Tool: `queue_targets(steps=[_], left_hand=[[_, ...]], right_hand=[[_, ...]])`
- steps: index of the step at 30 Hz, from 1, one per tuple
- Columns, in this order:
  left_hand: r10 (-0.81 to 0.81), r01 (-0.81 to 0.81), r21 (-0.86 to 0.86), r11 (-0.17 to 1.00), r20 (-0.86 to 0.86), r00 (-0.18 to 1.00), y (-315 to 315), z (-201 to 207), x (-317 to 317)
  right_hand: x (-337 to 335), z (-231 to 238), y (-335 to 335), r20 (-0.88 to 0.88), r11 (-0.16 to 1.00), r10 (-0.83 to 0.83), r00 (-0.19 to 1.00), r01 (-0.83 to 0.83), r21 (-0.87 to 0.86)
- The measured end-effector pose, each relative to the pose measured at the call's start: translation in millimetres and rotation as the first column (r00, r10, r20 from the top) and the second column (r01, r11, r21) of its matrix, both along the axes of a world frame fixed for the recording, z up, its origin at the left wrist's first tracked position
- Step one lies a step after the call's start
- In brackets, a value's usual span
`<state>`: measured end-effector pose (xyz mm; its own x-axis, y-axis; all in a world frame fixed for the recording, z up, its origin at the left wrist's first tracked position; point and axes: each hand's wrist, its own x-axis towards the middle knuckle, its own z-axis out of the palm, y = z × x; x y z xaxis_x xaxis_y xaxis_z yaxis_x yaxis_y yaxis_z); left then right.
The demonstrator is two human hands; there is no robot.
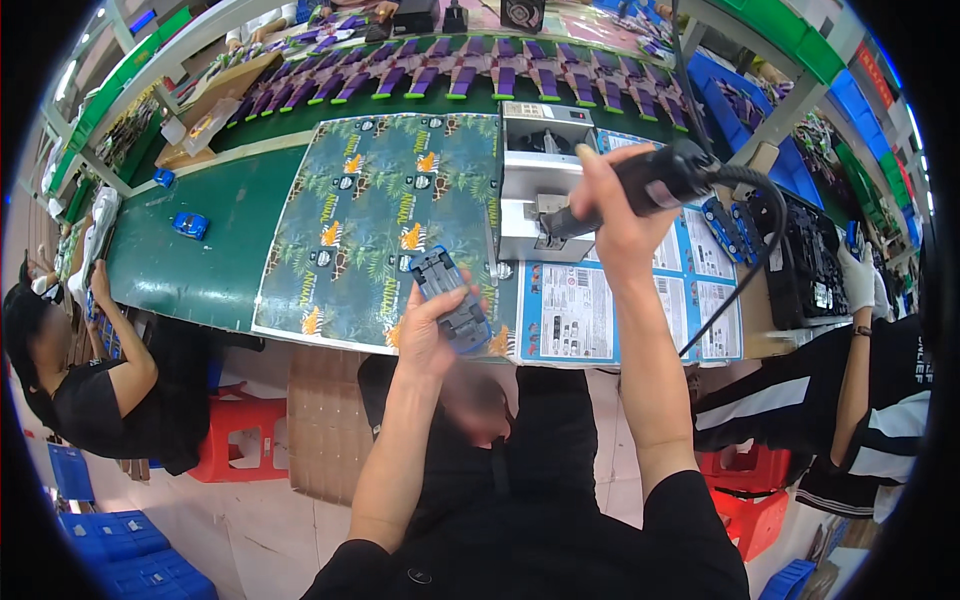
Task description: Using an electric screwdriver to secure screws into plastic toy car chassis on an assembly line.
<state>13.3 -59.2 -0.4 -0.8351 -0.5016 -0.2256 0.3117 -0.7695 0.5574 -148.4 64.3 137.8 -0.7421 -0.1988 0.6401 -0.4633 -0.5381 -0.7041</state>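
Note:
A blue toy car [438, 280] is held in my left hand [427, 325], its dark grey underside turned up, over the near edge of the table. My right hand [622, 215] is wrapped round a black electric screwdriver [662, 180] that lies nearly level, its cable running off to the right. The screwdriver's front end points left into the opening of a pale metal box [513, 185], which looks like a screw feeder. Whether its tip touches anything inside I cannot tell.
Printed cardboard sheets [375, 200] cover the table under my hands. Blue toy cars [190, 225] lie on the green surface to the left, others [725, 230] at right. Beyond runs a conveyor [410, 105] of purple-and-green pieces. Co-workers sit both sides; a black tray [800, 255] stands right.

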Motion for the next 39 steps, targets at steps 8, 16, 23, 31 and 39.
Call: queue_targets(steps=[8, 16, 23, 31, 39], left_hand=[[-0.012, 0.017, -0.138, 0.990, 0.036, 0.999, 0.3, 1.2, 3.2], [-0.050, 0.045, -0.141, 0.989, -0.031, 0.998, -0.3, 7.5, -3.9], [-0.021, 0.021, -0.103, 0.995, -0.001, 1.000, 0.3, 8.8, 0.2], [-0.005, 0.006, -0.104, 0.995, 0.006, 1.000, 2.8, 7.8, 3.0], [-0.016, 0.014, 0.016, 1.000, 0.118, 0.993, -1.7, 24.4, -5.7]], right_hand=[[-0.1, 13.6, -20.7, -0.006, 0.923, -0.023, 1.000, 0.023, 0.385], [62.8, 9.5, 19.8, 0.221, 0.873, 0.487, 0.845, -0.479, -0.095], [94.5, -16.1, 9.5, 0.097, 0.898, 0.424, 0.900, -0.432, 0.083], [103.7, -30.5, 2.0, 0.132, 0.885, 0.408, 0.904, -0.427, 0.189], [99.5, -35.6, -10.1, 0.030, 0.828, 0.483, 0.875, -0.468, 0.310]])
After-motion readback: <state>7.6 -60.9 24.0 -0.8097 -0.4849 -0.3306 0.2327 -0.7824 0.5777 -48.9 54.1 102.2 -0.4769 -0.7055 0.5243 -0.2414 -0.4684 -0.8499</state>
